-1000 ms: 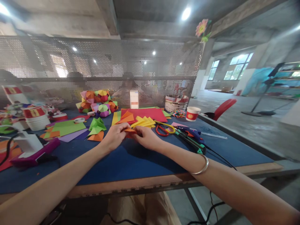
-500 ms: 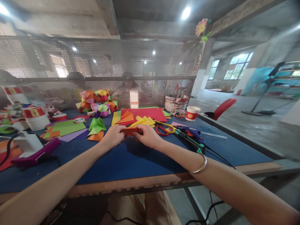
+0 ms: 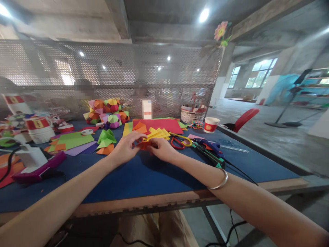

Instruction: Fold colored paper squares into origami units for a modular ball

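Note:
Both hands are over the blue table mat, at a small folded red-orange paper. My right hand pinches the paper's right end between thumb and fingers. At its left end is my left hand, fingers curled over it and thumb low against it; their exact contact is partly hidden. Just beyond the hands lie folded yellow papers, folded orange papers and a stack of red sheets. Scissors with red and yellow handles rest right of my right hand.
To the right are a green-and-black cutter-like tool, a blue glue gun and a paper cup. On the left sit folded green paper, coloured paper balls and a purple power strip. A phone stands at the back.
My left fingers have loosened and lifted, arching over the paper. The paper has shifted slightly right and toward me. My right hand keeps its pinch, nearly in place.

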`<state>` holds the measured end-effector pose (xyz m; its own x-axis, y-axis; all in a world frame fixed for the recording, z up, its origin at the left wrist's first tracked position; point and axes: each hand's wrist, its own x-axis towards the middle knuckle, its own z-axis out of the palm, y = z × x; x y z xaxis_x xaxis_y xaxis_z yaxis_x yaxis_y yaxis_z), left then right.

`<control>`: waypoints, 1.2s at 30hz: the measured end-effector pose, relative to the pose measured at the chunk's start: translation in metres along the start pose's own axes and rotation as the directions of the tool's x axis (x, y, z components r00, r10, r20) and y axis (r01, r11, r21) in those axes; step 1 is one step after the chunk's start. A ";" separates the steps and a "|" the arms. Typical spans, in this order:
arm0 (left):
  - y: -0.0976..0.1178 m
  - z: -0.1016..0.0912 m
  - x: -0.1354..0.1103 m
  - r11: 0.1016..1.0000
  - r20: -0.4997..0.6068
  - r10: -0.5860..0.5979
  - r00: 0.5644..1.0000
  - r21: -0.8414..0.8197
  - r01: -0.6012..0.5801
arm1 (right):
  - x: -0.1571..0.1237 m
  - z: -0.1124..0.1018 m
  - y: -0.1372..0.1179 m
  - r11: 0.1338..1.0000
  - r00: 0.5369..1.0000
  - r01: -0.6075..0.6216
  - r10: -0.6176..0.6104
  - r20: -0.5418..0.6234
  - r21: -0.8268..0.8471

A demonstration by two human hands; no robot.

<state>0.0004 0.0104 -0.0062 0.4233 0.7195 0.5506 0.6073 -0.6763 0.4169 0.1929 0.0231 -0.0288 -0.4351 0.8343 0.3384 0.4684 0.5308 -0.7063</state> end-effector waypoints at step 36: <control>-0.055 -0.056 0.011 0.694 -0.047 -0.431 0.901 0.621 0.364 | -0.003 -0.005 -0.008 0.992 0.996 -0.083 0.079 -0.042 -0.098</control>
<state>-0.0657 0.0469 0.0171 0.0879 0.9326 0.3499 0.9932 -0.1088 0.0404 0.1943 0.0178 -0.0212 -0.3639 0.8793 0.3073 0.5758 0.4717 -0.6678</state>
